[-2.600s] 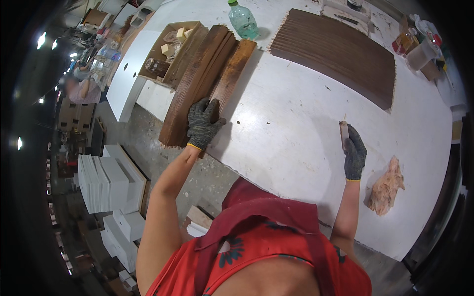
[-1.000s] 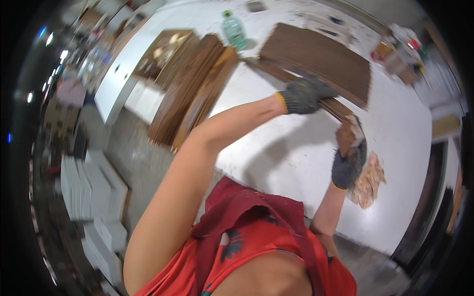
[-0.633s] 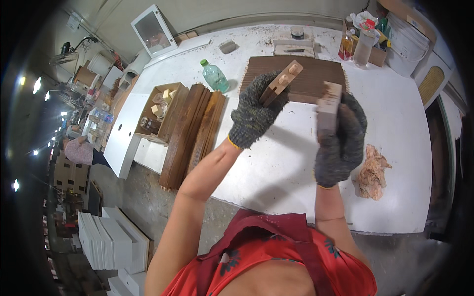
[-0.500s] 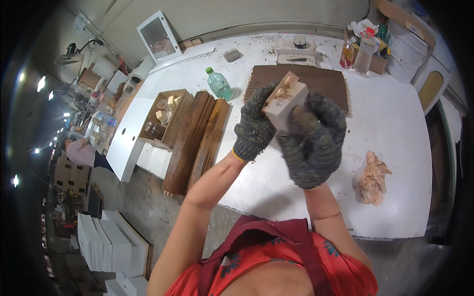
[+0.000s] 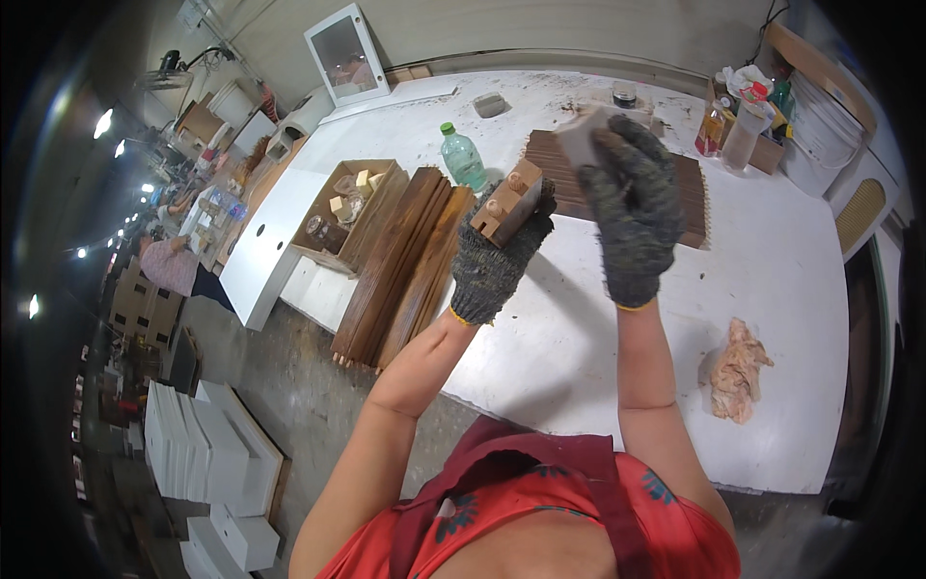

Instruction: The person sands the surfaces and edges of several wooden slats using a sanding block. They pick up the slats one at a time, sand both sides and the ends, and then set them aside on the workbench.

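Knitted dark grey work gloves cover both hands. My left hand is closed around a brown wooden slat, its end with two round dowel pegs turned toward me. To the right and a little farther off, my right hand grips a pale grey sheet, which looks like sandpaper, slightly blurred and apart from the slat. Behind that hand, brown slats with pegged ends lie side by side on the white table. More dark slats are stacked left of my left hand.
A wooden box with small blocks and a jar stands left, by a green plastic bottle. A crumpled cloth lies at right. Bottles and a white bucket occupy the far right. A person is at far left.
My right hand has drawn the pale sheet away from the slat, up and to the right. The slat in my left hand has lowered and tilted, baring its pegged end. The view has shifted slightly.
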The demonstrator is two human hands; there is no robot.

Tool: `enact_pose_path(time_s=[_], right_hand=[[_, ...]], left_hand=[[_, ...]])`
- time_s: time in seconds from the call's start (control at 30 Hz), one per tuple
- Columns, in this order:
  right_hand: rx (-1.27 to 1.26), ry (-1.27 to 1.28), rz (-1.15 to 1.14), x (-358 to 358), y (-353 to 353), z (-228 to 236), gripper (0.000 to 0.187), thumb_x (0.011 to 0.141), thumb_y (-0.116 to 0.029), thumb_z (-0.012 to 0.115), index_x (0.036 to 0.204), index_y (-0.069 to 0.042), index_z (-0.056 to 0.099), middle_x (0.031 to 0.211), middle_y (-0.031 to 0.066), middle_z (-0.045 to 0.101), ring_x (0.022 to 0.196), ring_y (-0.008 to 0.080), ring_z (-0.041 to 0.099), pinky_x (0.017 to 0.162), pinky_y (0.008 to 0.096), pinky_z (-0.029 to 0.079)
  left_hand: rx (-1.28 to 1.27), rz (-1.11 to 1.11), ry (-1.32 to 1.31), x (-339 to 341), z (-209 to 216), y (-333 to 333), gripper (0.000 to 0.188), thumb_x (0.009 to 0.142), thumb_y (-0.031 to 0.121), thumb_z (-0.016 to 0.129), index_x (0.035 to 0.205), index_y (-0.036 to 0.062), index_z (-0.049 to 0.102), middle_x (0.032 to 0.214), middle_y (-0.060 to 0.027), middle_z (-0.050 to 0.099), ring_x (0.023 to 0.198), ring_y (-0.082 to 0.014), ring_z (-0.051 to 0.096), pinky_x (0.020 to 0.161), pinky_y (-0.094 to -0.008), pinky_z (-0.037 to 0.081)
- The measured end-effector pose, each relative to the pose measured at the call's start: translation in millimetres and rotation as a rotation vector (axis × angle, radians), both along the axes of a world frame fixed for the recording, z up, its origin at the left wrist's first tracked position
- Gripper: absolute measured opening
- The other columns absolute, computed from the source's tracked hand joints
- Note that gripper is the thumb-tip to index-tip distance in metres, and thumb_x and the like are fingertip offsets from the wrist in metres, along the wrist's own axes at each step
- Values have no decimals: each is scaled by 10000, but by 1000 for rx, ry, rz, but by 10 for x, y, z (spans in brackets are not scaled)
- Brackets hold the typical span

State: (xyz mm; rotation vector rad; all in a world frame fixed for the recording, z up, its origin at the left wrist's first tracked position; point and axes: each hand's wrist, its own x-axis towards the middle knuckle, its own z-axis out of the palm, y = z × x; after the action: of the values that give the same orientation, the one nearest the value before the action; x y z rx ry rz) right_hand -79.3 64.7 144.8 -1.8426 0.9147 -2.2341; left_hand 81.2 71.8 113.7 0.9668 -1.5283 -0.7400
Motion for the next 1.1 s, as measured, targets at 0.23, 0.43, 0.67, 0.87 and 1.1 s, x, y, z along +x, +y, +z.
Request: enact_pose_path(time_s=[0.23, 0.43, 0.67, 0.87, 1.1], right_hand=[[-95, 152, 142, 198, 325, 77, 511, 697, -104, 803, 1181, -132, 641, 1235, 125, 564, 1137, 298, 542, 918, 377, 493], [-64, 298, 66, 267, 545, 11, 495, 709, -118, 796, 1177, -112, 637, 1257, 151, 545, 1151, 313, 528, 935, 391, 462], [-238, 465, 45, 410, 648, -19, 491, 671, -183, 813, 1133, -138, 656, 1232, 134, 551, 1090, 303, 545, 885, 416, 456], [-16, 416, 529, 323, 776, -76, 435, 724, -154, 761, 1150, -142, 673, 1231, 130, 567, 1117, 292, 542, 905, 418, 461], [331, -327, 717, 84, 471, -320, 451, 835, -199, 652, 1221, 26, 594, 1313, 168, 542, 1237, 267, 486, 1074, 405, 337]], left_hand=[[-33, 57, 112, 219, -333, -107, 401, 819, 75, 701, 1180, -7, 547, 1054, -128, 648, 988, -202, 628, 828, -329, 515], [106, -146, 407, 252, -404, -57, 486, 844, 94, 668, 1286, 9, 484, 1124, -119, 631, 1038, -185, 610, 868, -324, 503], [54, -168, 267, 417, -472, -104, 612, 811, 143, 688, 1348, 26, 417, 1246, -87, 567, 1117, -205, 570, 911, -344, 500], [42, 21, 125, 341, 78, -53, 813, 687, 92, 726, 1414, 75, 362, 1322, -74, 505, 1171, -209, 516, 953, -342, 466], [66, -185, 320, 510, 204, -101, 845, 650, 62, 780, 1392, 101, 377, 1278, -77, 520, 1184, -208, 500, 960, -339, 471]])
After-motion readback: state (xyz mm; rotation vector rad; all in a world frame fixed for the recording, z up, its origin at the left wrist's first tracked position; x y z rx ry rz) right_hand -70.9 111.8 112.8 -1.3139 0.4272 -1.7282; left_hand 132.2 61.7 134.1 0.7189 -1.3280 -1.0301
